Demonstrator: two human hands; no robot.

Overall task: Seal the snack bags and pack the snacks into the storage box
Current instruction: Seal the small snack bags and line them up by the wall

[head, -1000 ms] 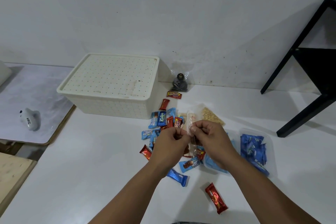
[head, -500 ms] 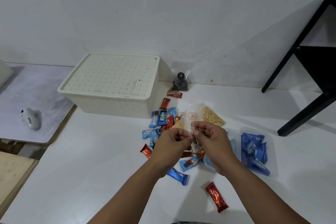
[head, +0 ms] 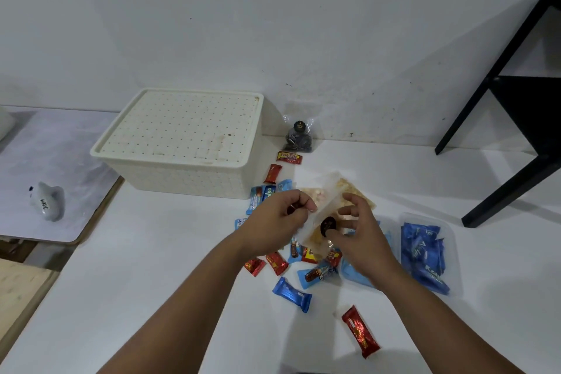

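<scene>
I hold a clear snack bag (head: 324, 223) with a round black label above the pile of wrapped snacks. My left hand (head: 274, 218) pinches its left top edge. My right hand (head: 356, 237) grips its right side, thumb next to the label. Another bag of pale snacks (head: 353, 188) lies just behind it on the table. The cream storage box (head: 182, 145) stands at the back left with its dotted lid on. Several small red and blue wrapped snacks (head: 291, 294) lie scattered under and around my hands.
A small clear bag of dark sweets (head: 299, 138) leans on the wall beside the box. A clear tub of blue packets (head: 425, 252) sits to the right. A black frame (head: 513, 100) stands at the far right. A white figurine (head: 48, 200) rests on the left board.
My hands have moved slightly apart and turned the bag, so its flat side with the black label now faces me instead of its edge.
</scene>
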